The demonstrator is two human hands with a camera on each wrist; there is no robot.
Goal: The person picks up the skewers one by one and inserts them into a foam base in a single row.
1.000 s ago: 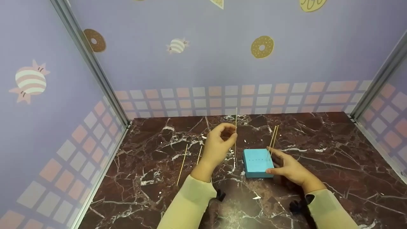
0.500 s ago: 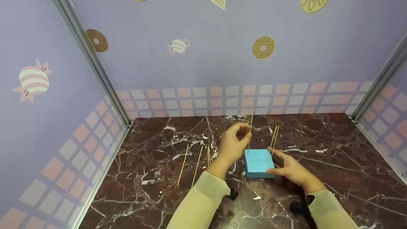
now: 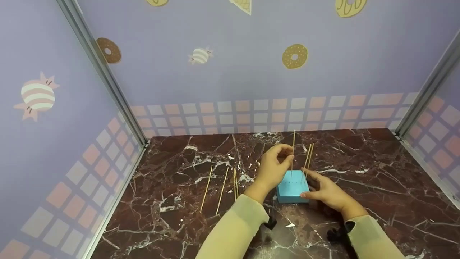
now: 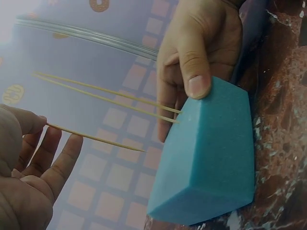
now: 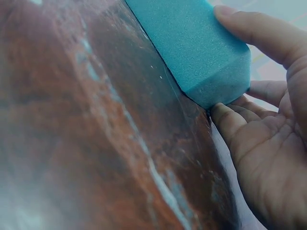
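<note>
A light-blue foam block (image 3: 291, 190) with a row of small holes across its top sits on the marble-patterned table. Two thin bamboo skewers (image 3: 308, 158) stand in its right part, close together. My right hand (image 3: 330, 191) holds the block at its right side, thumb on the near corner and fingers round the back; the right wrist view shows this grip too. Above the block, my left hand (image 3: 274, 166) pinches another bamboo skewer (image 4: 96, 138) between thumb and fingers. That skewer's pointed lower end hangs free, apart from the block in the left wrist view.
Several loose skewers (image 3: 222, 192) lie on the table (image 3: 172, 230) to the left of the block, partly beside my left forearm. Small white flecks dot the surface. Patterned lilac walls (image 3: 230, 79) enclose the back and both sides.
My left hand has moved right with its skewer, from beside the block to over the block's top. The right hand and the block have stayed in place.
</note>
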